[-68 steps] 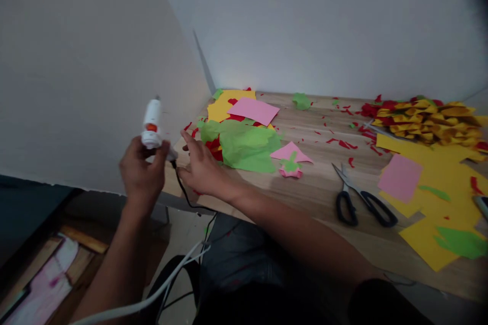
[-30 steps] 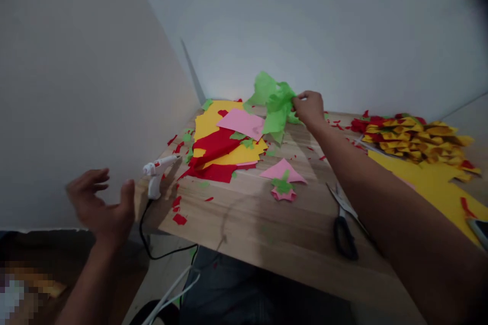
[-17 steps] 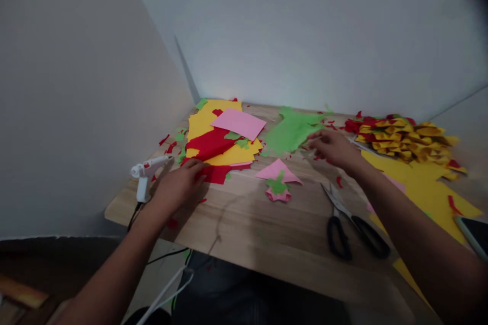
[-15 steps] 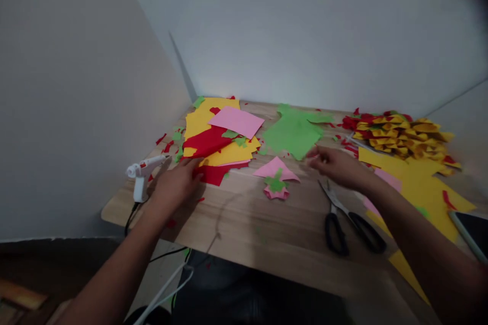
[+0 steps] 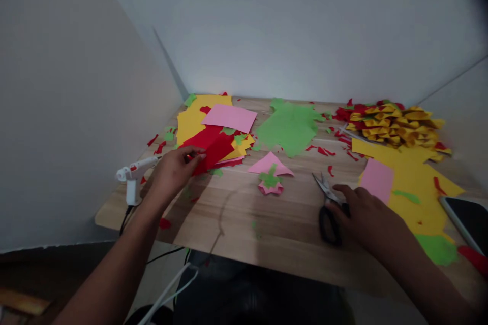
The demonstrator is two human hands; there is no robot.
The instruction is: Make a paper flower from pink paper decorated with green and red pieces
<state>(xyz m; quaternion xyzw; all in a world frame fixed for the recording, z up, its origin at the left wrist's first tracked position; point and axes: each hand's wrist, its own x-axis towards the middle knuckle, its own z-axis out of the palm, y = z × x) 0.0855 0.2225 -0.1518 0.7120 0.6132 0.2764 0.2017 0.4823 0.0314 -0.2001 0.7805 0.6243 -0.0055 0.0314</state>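
Red paper (image 5: 215, 144), at ten o'clock on the surface (image 5: 236, 228), is clamped between the thumb and fingers of the left hand (image 5: 175, 168). Toward four o'clock, open scissors (image 5: 328, 194) are touched near the handles by the right hand (image 5: 368, 216); whether its grip is closed cannot be told. Green paper (image 5: 287, 128) is spread at twelve, a glue gun (image 5: 132, 190) seen at nine.

Along the near edge of the wooden table (image 5: 234, 228), bare wood gives a hand a wide lane between the left hand (image 5: 175, 170), at the red sheet (image 5: 213, 150), and the scissors (image 5: 328, 223) under the right hand (image 5: 368, 213). The pink triangle (image 5: 263, 164) bounds that lane behind, with only a narrow gap before the green sheet (image 5: 287, 129). The glue gun (image 5: 132, 190) blocks the left end; the folded-paper heap (image 5: 400, 124) obstructs the far right
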